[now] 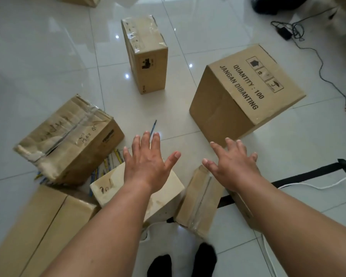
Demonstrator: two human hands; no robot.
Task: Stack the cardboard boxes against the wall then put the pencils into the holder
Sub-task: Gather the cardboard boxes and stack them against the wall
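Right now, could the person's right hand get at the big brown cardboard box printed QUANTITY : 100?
Probably yes. The right hand is open, its fingers spread toward the big brown cardboard box printed QUANTITY : 100, and nothing stands between them. It holds nothing, so the way looks free.

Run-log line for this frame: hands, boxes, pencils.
left hand: spread flat over pale box | right hand: spread, holds nothing | printed box: on floor ahead | pencils: loose beside taped box

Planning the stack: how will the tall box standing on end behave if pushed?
The tall box stands on its small end, so a high push would probably tip it. On the glossy tiled floor a low push likely slides it. Its straight walls look stiff.
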